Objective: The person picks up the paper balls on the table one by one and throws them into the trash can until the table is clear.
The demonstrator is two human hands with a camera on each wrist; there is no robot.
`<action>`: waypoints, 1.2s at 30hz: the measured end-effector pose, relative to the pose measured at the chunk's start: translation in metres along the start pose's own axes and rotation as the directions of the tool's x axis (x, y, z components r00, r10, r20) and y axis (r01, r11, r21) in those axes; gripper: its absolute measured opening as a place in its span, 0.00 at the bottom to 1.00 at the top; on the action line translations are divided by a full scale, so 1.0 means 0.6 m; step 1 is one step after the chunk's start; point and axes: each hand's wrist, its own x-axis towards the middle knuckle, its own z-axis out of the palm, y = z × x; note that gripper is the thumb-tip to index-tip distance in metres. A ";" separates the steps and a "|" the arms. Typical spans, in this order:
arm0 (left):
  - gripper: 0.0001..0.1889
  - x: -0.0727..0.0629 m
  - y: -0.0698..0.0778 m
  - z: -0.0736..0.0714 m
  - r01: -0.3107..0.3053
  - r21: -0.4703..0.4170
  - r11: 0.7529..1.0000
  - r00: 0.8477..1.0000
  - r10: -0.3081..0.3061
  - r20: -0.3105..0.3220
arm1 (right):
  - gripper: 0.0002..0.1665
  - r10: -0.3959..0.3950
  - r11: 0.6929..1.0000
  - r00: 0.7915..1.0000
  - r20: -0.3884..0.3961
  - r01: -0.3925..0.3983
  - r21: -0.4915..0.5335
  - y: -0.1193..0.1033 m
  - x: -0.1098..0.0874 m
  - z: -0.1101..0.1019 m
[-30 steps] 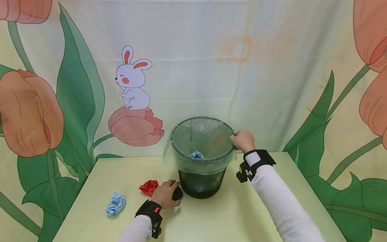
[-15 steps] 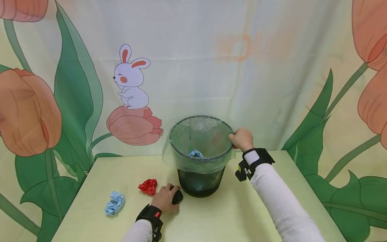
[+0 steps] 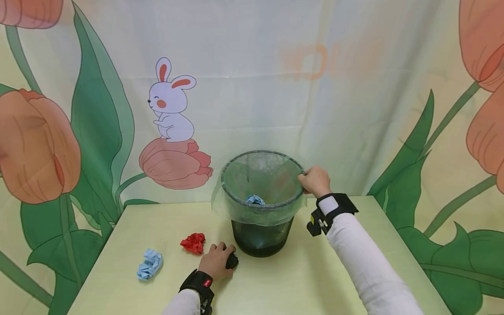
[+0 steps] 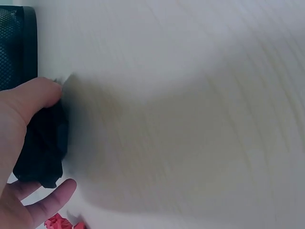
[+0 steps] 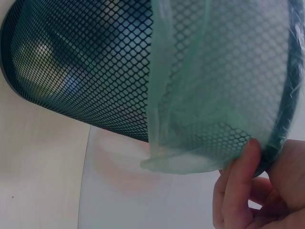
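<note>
In the head view my left hand point(image 3: 216, 262) holds a crumpled black paper ball point(image 3: 232, 261) on the table, just left of the bin's base. The left wrist view has the thumb point(image 4: 45, 91) at one end of the black paper ball point(image 4: 44, 143) and fingers at the other. My right hand point(image 3: 316, 181) grips the right rim of a dark mesh wastebasket point(image 3: 261, 240). A pale green bin liner point(image 5: 190, 119) folds over that rim, and the right fingers pinch it there. Inside lies a crumpled blue paper ball point(image 3: 255, 200), seen partly.
A crumpled red paper ball point(image 3: 193, 243) lies left of my left hand. Farther left is a light blue crumpled paper point(image 3: 149, 264). The pale table point(image 3: 291, 288) ends at a printed curtain point(image 3: 252, 87) behind the wastebasket.
My left hand and the black paper ball have shifted slightly right and toward me. The right hand keeps its grip on the rim, and the head view has tilted a little.
</note>
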 end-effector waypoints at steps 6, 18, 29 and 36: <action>0.29 -0.003 0.001 0.006 0.009 0.026 1.000 1.000 -0.009 -0.017 | 0.27 0.003 1.000 1.000 -0.004 -0.003 0.000 0.001 0.000 0.000; 0.27 -0.010 -0.012 -0.007 -0.029 -0.008 1.000 0.999 0.028 -0.028 | 0.27 0.016 1.000 1.000 0.003 -0.016 0.000 0.002 0.000 0.002; 0.27 -0.014 -0.033 -0.035 -0.049 0.004 0.999 0.996 0.049 -0.075 | 0.27 0.008 1.000 1.000 -0.004 -0.008 -0.002 0.001 0.000 0.001; 0.26 -0.017 -0.047 -0.053 -0.046 0.038 0.998 0.994 0.050 -0.099 | 0.27 -0.006 1.000 1.000 -0.009 0.006 0.002 0.001 0.002 0.001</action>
